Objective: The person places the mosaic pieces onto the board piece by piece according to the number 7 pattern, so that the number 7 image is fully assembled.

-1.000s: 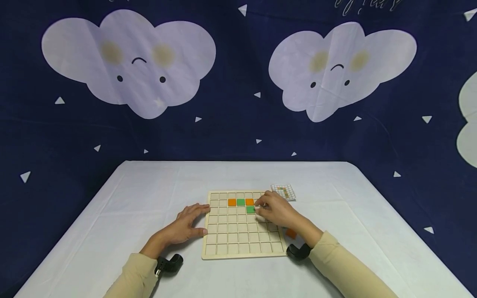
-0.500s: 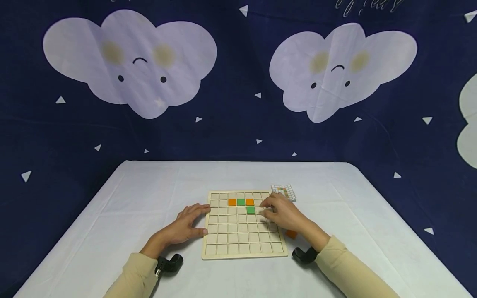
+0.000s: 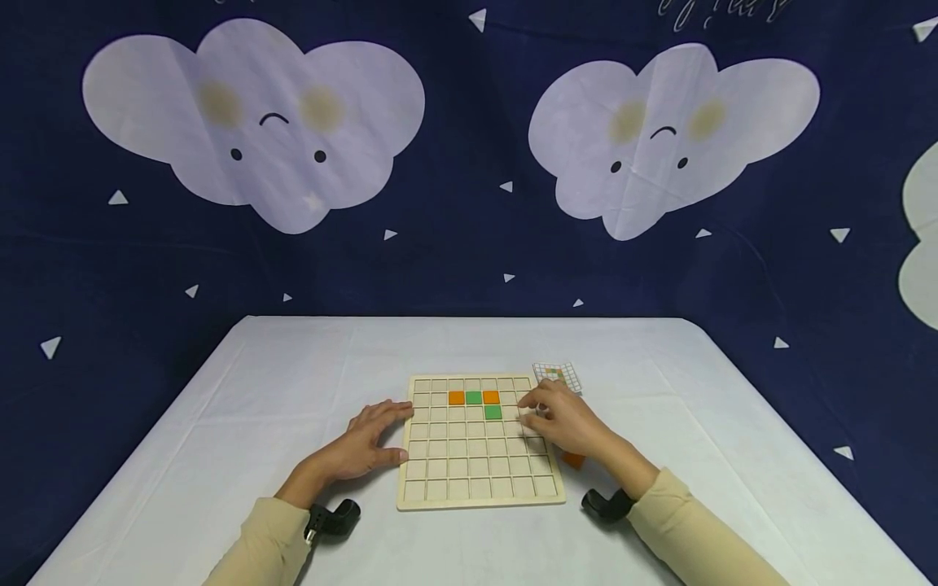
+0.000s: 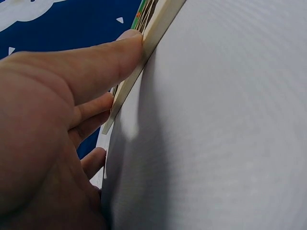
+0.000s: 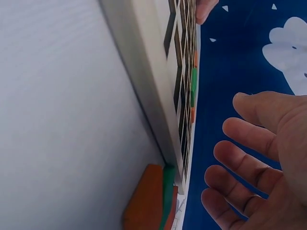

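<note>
A wooden grid board (image 3: 469,468) lies on the white table. Two orange tiles and a green one form a row near its far side: an orange tile (image 3: 457,398), a green tile (image 3: 474,398) and another orange tile (image 3: 491,397). Just below the right-hand one is a second green tile (image 3: 493,413). My left hand (image 3: 362,441) rests against the board's left edge, thumb and fingertips touching its rim. Over the board's right side hovers my right hand (image 3: 570,419), its fingers apart and loosely bent. The right wrist view shows nothing between those fingers.
A small printed grid card (image 3: 555,373) lies beyond the board's far right corner, partly covered by my right hand. Beside the board's right edge are loose tiles, an orange one (image 5: 145,199) and a green one (image 5: 168,191) among them. A dark cloud-print cloth (image 3: 469,268) hangs behind the table.
My right hand has drawn back to the right, away from the lower green tile, which stays in its cell. My left hand has kept its place at the board's edge.
</note>
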The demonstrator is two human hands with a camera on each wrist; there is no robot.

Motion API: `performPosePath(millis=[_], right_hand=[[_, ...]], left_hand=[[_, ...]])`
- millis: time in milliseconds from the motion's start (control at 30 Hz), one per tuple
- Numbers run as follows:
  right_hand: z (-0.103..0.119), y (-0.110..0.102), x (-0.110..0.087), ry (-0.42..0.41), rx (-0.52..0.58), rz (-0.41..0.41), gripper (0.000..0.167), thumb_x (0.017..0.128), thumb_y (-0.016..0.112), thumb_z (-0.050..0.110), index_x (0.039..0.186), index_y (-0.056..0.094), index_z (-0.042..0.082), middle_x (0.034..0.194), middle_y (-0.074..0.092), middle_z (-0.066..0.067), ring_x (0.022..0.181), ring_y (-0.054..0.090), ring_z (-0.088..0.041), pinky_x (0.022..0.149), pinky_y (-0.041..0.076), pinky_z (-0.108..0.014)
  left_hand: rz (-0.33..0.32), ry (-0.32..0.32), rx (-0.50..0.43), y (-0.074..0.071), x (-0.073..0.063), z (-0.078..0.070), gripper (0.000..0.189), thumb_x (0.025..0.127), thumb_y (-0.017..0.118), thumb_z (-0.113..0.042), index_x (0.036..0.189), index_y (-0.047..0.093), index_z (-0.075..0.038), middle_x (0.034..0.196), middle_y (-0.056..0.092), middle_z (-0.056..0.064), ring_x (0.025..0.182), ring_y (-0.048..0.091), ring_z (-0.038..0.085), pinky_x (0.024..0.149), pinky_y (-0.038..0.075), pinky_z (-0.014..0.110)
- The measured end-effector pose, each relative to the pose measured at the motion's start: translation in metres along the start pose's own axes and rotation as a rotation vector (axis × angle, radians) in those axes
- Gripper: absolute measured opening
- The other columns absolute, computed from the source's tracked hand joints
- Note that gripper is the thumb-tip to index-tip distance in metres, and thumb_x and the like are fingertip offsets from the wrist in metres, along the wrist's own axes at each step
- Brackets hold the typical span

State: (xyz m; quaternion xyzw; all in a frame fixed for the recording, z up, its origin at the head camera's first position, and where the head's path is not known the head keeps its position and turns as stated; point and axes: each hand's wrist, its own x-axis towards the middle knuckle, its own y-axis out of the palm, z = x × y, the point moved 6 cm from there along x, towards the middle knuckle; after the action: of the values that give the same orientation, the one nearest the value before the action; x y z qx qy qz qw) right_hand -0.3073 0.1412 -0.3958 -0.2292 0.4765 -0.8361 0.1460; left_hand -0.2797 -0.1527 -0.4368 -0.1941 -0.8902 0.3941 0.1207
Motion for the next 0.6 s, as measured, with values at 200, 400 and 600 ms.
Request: performPosePath(millis=[200, 400, 600], right_hand=[[-0.0016, -0.001, -0.0022, 0.003, 0.008, -0.006, 0.019, 0.087, 0.066, 0.02, 0.104, 0.069, 0.013, 0.101, 0.061, 0.001, 0.09, 0.058, -0.015, 0.076, 0.052, -0.029], [-0.0033, -0.0032, -0.0049, 0.009, -0.01, -0.013, 0.02, 0.086, 0.067, 0.021, 0.103, 0.069, 0.012, 0.102, 0.061, 0.001, 0.09, 0.055, -0.014, 0.075, 0.049, -0.028], [-0.0056, -0.0066, -0.0087, 0.009, -0.034, -0.022, 0.02, 0.086, 0.067, 0.023, 0.103, 0.069, 0.013, 0.1, 0.061, 0.002, 0.09, 0.054, -0.012, 0.076, 0.047, -0.03]], left_hand=[[0.002, -0.004, -0.006, 0.0, -0.0001, -0.0007, 0.066, 0.083, 0.071, -0.029, 0.14, 0.044, -0.01, 0.151, 0.035, 0.011, 0.142, 0.019, 0.041, 0.111, 0.009, 0.065], [0.003, -0.007, -0.004, -0.0002, -0.0002, -0.0009, 0.065, 0.083, 0.071, -0.029, 0.139, 0.044, -0.01, 0.151, 0.034, 0.012, 0.142, 0.019, 0.041, 0.111, 0.009, 0.065], [0.0, 0.004, 0.001, -0.0007, -0.0003, -0.0007, 0.066, 0.083, 0.071, -0.029, 0.139, 0.044, -0.009, 0.151, 0.035, 0.013, 0.142, 0.02, 0.042, 0.111, 0.009, 0.066]])
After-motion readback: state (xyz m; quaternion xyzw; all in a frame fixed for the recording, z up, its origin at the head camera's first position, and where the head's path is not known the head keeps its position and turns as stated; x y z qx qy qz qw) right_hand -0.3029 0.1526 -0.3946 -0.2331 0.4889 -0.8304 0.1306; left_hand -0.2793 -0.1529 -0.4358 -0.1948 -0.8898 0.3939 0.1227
